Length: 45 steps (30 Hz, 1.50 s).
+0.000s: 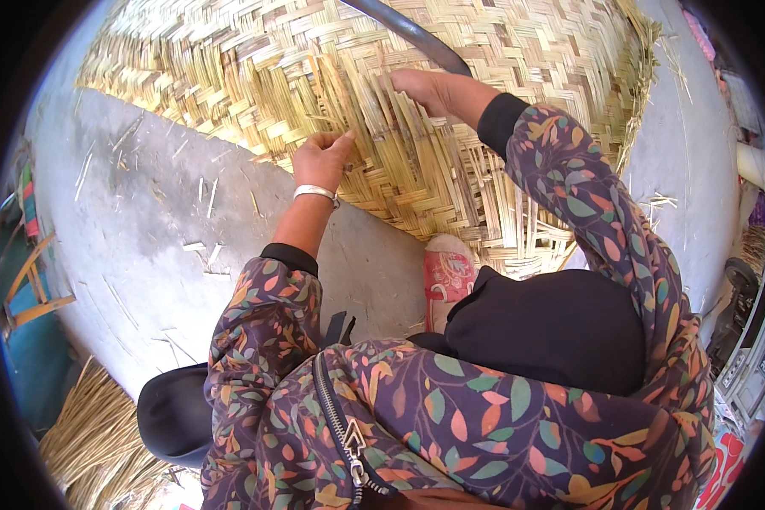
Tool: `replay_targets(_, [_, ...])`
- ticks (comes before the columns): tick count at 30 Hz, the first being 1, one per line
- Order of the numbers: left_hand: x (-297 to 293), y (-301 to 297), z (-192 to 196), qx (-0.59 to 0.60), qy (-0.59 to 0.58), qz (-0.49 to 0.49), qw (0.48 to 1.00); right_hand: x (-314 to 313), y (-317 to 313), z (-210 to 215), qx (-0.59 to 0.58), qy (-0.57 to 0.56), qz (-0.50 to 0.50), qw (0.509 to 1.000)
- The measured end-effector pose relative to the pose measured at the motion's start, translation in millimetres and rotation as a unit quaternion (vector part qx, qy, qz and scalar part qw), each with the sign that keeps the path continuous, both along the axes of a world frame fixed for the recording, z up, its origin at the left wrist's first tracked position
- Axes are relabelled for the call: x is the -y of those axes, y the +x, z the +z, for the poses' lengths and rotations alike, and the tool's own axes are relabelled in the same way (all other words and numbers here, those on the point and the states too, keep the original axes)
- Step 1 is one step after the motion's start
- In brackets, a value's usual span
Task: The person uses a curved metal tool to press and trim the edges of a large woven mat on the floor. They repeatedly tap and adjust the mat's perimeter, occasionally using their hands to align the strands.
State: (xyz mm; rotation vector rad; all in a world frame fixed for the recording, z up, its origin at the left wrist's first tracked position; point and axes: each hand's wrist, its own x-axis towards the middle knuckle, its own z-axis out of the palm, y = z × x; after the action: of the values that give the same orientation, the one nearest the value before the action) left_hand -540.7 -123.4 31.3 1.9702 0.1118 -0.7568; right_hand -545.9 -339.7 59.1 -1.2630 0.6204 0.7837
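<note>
A woven mat of pale yellow-green reed strips [518, 42] spreads over the floor at the far side, with loose strip ends standing up near its close edge. My left hand [321, 160], wearing a white bangle, is at that edge, thumb and forefinger pinched together on a reed strip. Farther right, my right hand [427, 90] rests over the weave with its fingers curled at the upright strips; its fingertips are partly hidden. Between both hands lies a band of strips [391, 136]. A dark curved bar [412, 36] lies on the mat just beyond my right hand.
My foot in a red patterned shoe [449, 270] touches the mat's near edge. Reed scraps [208, 195] litter the grey floor [136, 229]. A bundle of straw-coloured stalks [102, 442] lies at lower left, below a wooden frame [32, 293]. A vehicle-like object [752, 365] stands far right.
</note>
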Motion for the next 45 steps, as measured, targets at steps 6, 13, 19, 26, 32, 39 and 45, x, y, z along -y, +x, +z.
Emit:
replay_targets(6, [-6,-4,-5,-0.027,-0.080,0.043,0.996,-9,-10,-6,0.031,0.080,-0.064,0.994])
replay_targets(13, [-29,3,-5,-0.161,-0.241,0.205,0.935,-12,-10,3,0.009,0.039,-0.135,0.990])
replay_targets(19, [-44,-2,-8,-0.200,-0.300,0.184,0.914,-16,-15,5,-0.001,0.090,-0.124,0.988])
replay_targets(26, [-43,-9,5,-0.201,-0.294,0.196,0.914,-15,-7,-13,0.040,0.070,0.004,0.997])
replay_targets(32, [-43,-15,4,-0.161,-0.250,0.206,0.932,-16,-7,-29,0.035,0.123,-0.034,0.991])
replay_targets(39, [-43,-12,0,-0.194,-0.281,0.257,0.904,-19,-11,-19,0.079,0.169,-0.020,0.982])
replay_targets(45, [-35,-11,-3,-0.179,-0.315,0.276,0.890,-15,-15,-8,0.086,0.146,0.026,0.985])
